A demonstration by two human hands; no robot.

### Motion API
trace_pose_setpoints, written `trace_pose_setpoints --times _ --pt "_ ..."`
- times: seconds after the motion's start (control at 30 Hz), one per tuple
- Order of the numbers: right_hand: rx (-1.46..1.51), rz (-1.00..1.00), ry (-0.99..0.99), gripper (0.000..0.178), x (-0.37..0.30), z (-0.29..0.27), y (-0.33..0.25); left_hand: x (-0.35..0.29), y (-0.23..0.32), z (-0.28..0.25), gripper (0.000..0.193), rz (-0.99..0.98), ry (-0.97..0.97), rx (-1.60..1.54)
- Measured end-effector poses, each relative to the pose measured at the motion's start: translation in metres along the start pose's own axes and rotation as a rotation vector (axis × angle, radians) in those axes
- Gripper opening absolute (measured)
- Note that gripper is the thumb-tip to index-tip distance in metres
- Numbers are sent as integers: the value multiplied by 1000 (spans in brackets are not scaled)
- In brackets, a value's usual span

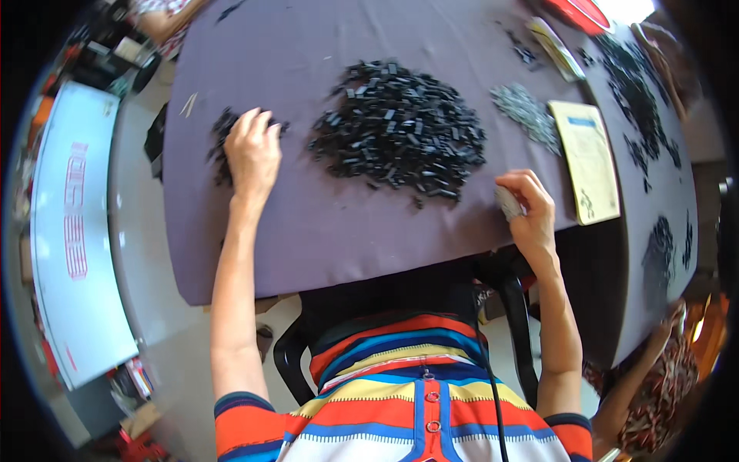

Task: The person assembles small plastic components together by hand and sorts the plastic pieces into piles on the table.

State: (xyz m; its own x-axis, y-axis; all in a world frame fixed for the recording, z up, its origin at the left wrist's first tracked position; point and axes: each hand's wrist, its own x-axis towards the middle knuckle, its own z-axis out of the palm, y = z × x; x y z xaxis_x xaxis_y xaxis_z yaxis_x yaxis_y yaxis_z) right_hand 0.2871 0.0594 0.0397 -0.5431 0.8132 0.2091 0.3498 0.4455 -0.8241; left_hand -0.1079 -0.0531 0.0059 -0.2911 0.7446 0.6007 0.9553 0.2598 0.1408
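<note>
At the left of the table, my left hand (pixel 254 154) reaches over a small heap of black pieces (pixel 222 142). Its fingers are bent down and slightly apart, and nothing shows held in them, though the tips are partly hidden. My right hand (pixel 533 215) is closed above the near right part of the table, its fingers curled toward the thumb. A greyish thing (pixel 508 202) shows at these fingers; whether it is held or wrapped round a digit I cannot tell. Between my hands, farther back, lies a large pile of small black oblong pieces (pixel 400 127).
Right of the pile lie small grey pieces (pixel 527 115), a cream packet (pixel 586 162) and a yellowish package (pixel 556 48). More black pieces (pixel 635 92) spread along the right. Other people's arms show at the far left (pixel 163 21) and lower right (pixel 643 366). A whiteboard (pixel 81 231) stands left.
</note>
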Motion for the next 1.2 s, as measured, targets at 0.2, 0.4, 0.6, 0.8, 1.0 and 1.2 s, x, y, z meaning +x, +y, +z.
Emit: trace_pose_setpoints --times 0.2,0.4,0.6,0.8,1.0,1.2 --pt "-39 42 11 40 10 -16 4 4 32 -13 18 -23 24 -188" --pt "-187 -11 35 29 32 -25 11 -2 78 -12 20 -146 -40 -463" --pt "-352 -96 94 26 64 -33 29 -20 85 12 16 -358 12 -685" --pt "-627 -277 140 25 93 -23 45 -19 94 9 15 -292 25 -636" --pt "-736 -389 67 24 105 -19 54 -20 92 9 14 -328 41 -684" --pt "-831 -422 -110 19 120 -19 38 -22 89 10 12 -363 54 -710"
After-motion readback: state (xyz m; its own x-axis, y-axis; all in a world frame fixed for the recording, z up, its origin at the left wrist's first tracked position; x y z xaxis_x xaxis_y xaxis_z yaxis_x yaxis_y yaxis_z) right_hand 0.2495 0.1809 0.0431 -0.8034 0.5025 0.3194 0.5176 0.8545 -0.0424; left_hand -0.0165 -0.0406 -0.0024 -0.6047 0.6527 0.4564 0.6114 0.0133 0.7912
